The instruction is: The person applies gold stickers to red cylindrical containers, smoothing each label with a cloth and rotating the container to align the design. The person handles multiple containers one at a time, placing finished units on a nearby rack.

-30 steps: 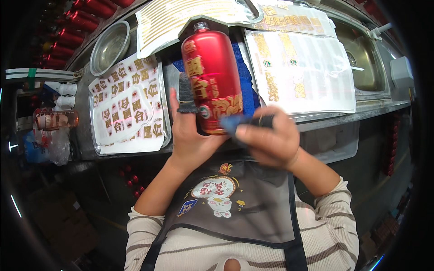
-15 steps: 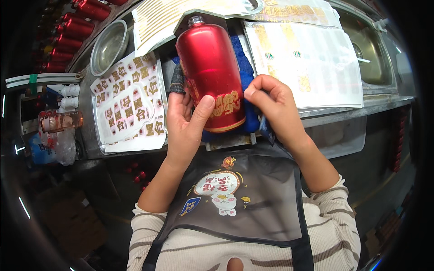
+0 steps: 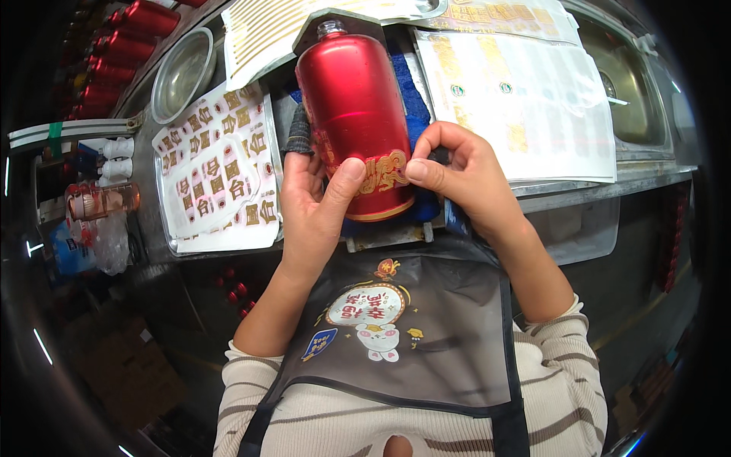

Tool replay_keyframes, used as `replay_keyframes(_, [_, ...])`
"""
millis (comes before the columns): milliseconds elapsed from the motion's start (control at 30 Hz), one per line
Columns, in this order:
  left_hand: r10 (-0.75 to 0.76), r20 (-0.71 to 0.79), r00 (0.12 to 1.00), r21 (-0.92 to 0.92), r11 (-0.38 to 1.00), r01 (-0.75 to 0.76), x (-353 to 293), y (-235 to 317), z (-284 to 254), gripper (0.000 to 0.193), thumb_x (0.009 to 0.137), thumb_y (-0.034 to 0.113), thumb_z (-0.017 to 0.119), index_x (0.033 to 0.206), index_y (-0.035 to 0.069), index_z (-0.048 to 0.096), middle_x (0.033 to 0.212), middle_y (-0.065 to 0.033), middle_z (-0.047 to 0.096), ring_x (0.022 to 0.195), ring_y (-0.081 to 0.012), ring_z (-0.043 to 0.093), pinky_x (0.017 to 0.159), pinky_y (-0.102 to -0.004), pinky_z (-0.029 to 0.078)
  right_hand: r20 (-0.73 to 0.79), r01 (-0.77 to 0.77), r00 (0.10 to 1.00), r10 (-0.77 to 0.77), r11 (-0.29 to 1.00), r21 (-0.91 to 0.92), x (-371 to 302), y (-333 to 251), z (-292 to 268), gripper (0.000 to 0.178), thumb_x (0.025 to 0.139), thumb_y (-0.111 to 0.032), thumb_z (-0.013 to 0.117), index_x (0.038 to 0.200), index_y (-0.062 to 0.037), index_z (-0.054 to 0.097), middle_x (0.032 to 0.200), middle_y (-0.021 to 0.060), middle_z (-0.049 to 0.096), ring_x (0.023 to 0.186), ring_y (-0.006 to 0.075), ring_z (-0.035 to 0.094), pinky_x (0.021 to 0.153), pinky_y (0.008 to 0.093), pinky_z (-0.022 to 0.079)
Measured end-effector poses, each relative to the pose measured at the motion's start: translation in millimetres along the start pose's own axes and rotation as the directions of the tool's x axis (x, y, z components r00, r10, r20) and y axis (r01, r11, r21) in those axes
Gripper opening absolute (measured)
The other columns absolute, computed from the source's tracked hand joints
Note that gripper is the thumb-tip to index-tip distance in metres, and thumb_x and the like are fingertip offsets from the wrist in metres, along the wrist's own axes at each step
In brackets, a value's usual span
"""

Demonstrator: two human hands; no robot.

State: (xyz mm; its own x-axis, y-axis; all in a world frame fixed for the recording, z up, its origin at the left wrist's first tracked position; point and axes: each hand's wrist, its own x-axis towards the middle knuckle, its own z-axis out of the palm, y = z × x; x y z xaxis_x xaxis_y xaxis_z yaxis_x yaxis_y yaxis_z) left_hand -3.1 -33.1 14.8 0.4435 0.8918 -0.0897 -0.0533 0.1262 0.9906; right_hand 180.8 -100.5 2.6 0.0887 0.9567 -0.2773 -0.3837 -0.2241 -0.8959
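Observation:
A glossy red bottle [image 3: 354, 99] with a bare glass neck lies with its neck away from me, on a blue cloth [image 3: 411, 84] and a small stand. A gold relief-like decal [image 3: 383, 172] wraps its lower part, above a gold rim at the base. My left hand [image 3: 316, 194] grips the bottle's left side, thumb on the front; a dark knitted cover is on one finger. At the bottle's lower right side is my right hand [image 3: 461, 167], fingers curled, thumb tip against the decal's right end. Whether a small piece sits between its fingertips is hidden. A dark cover shows behind that thumb.
Sheets of gold-and-red stickers [image 3: 217, 171] lie on a tray at left, beside a metal bowl [image 3: 183, 76]. Gold-striped sheets [image 3: 259, 38] lie at the back. A white sticker sheet [image 3: 533, 114] lies right, before a metal sink [image 3: 640, 114]. More red bottles [image 3: 133, 46] stand far left.
My right thumb has shifted slightly down and left onto the decal's edge, and the index finger has parted a little from it. The left hand keeps its hold on the bottle.

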Motion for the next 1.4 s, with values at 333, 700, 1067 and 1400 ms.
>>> replay_keyframes(333, [-0.023,0.027,0.999,-0.046,0.999,0.024,-1,-4,-6,0.059,0.097,0.019,0.062,0.144,-0.004,0.036,0.135,-0.0178,0.053,0.122,-0.0215,0.053,0.105,-0.0359,0.041,-0.157,0.07,0.981,-0.115,0.96,-0.27,-21,-18,28,0.01,0.085,-0.009,0.07,0.082,-0.0051,0.062,0.075,-0.0055,0.059,0.063,-0.0004,0.046,0.056,0.0167,0.036])
replay_keyframes(700, [-0.011,-0.05,0.999,0.055,0.998,0.014,-2,-2,5,0.05,0.086,0.017,0.079,0.119,-0.004,0.048,0.116,-0.0154,0.063,0.105,-0.0172,0.062,0.093,-0.0315,0.05,-0.187,0.045,0.977,-0.1,0.96,-0.278,-3,6,19,0.028,0.086,-0.022,0.076,0.079,-0.007,0.054,0.073,-0.0057,0.053,0.063,0.0003,0.042,0.052,0.019,0.033])
replay_keyframes(1067, [0.007,-0.042,0.999,0.129,0.992,-0.002,-2,-4,6,0.055,0.078,0.014,0.086,0.113,-0.003,0.046,0.111,-0.0147,0.063,0.101,-0.0161,0.063,0.087,-0.0299,0.053,-0.103,0.114,0.986,-0.131,0.982,-0.153,2,11,11,0.028,0.092,-0.024,0.072,0.081,-0.0077,0.052,0.07,-0.0066,0.049,0.059,-0.0007,0.04,0.05,0.0182,0.032])
replay_keyframes(1400, [0.023,-0.048,0.999,0.125,0.992,-0.017,-1,-3,9,0.061,0.075,0.013,0.087,0.113,-0.004,0.044,0.111,-0.0147,0.062,0.097,-0.0159,0.065,0.085,-0.03,0.055,-0.065,0.165,0.98,-0.186,0.956,-0.242,5,19,4,0.03,0.09,-0.026,0.075,0.081,-0.0074,0.053,0.069,-0.008,0.047,0.059,-0.0008,0.038,0.05,0.0182,0.031])
